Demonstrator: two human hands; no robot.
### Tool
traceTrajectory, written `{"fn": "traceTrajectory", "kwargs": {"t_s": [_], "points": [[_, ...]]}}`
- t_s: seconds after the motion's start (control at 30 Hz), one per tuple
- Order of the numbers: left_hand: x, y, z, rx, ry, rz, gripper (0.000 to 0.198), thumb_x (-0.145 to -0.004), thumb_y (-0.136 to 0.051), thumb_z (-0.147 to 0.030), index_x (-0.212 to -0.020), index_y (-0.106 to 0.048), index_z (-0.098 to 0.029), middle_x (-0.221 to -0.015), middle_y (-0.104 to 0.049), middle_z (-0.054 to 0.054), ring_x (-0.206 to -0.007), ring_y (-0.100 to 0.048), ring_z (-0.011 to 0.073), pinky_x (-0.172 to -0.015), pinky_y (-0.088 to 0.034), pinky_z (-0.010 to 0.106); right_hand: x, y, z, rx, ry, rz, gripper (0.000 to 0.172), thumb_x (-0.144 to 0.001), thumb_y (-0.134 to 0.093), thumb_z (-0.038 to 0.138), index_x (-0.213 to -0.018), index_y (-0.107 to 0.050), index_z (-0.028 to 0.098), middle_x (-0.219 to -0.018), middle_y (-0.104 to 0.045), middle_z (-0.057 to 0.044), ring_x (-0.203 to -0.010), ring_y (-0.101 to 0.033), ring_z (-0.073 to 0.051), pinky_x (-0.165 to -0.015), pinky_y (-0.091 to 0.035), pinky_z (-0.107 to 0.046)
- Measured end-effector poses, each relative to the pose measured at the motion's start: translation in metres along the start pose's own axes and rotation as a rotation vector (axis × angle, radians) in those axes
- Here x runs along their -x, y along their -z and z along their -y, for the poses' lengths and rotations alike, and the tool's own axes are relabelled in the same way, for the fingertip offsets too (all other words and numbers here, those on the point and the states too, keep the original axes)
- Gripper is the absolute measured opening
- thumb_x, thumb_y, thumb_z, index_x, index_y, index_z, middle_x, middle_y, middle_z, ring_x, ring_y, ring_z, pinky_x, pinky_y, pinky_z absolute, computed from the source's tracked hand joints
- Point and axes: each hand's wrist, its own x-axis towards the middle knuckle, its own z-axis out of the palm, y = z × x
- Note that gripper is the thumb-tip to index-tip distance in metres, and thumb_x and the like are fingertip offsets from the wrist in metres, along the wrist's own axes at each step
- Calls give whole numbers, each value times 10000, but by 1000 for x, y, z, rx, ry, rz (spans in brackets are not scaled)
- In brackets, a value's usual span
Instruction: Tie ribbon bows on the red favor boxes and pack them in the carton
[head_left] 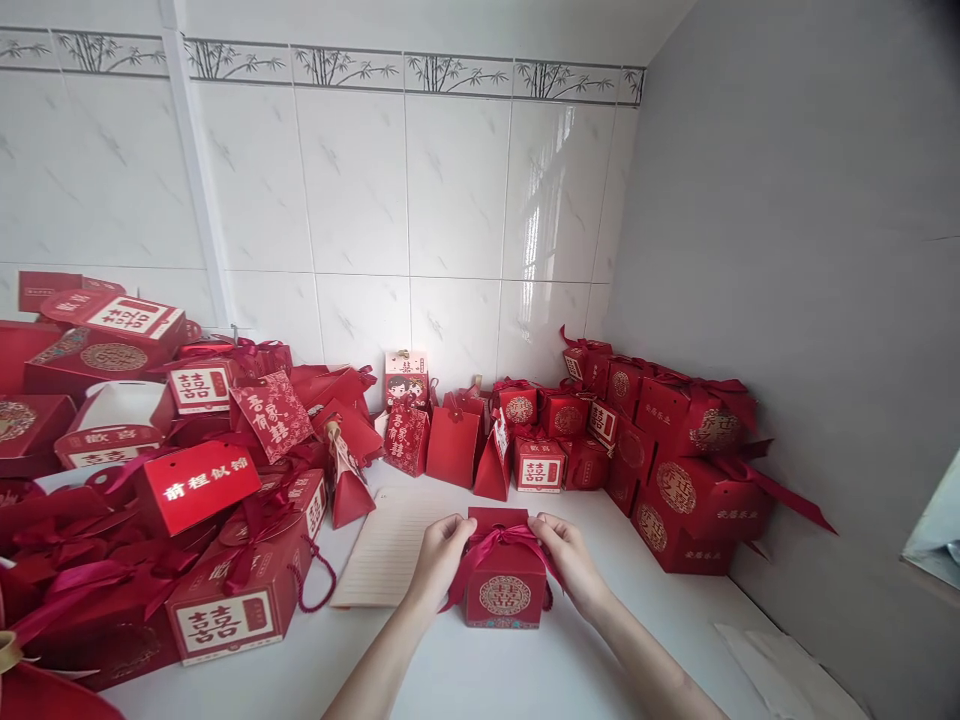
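Note:
A red gift box (pixel 507 596) with a round gold emblem on its front stands upright on the white table in front of me. A dark pink ribbon (pixel 501 540) is tied in a bow across its upper part. At the left side of the bow, my left hand (pixel 445 553) pinches the ribbon between thumb and fingers. My right hand (pixel 564 556) pinches the ribbon on the right side in the same way. Behind the bow rises the box's red top flap (pixel 496 517). A bit of dark red cord shows beside the box's lower right edge.
Red gift boxes and ribbons are heaped at the left, including a box with a white label (pixel 227 620). A lined notebook (pixel 382 545) lies behind my left hand. Finished-looking boxes (pixel 679 490) are stacked against the right wall. White paper (pixel 780 665) lies at the right table edge.

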Motion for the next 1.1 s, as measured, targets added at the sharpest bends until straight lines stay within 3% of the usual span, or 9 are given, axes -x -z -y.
{"fn": "traceTrajectory", "kwargs": {"t_s": [0.67,0.93,1.1], "points": [[0,1,2,-39,-64,61,455,-652,-600,-506,-522,-290,-200,-502,-284,-68,-507,-264,80,-486,-229,212,3,-1,3,20,-4,9,489,-638,-636,587,-536,-352,202,-486,-367,55,-465,-285,-91,-480,-228,-235],[8,2,-1,-158,-149,24,435,-700,-536,-495,-502,-276,-209,-500,-239,-64,-516,-251,96,-514,-215,244,2,9,-9,-15,14,57,459,-672,-630,595,-547,-453,191,-527,-440,17,-492,-407,-133,-499,-345,-255],[6,3,0,-179,-151,33,406,-710,-544,-470,-521,-306,-202,-513,-285,-60,-534,-282,98,-523,-238,232,5,6,0,73,-7,52,456,-655,-639,606,-559,-500,183,-534,-475,6,-498,-431,-141,-507,-363,-262]]}}
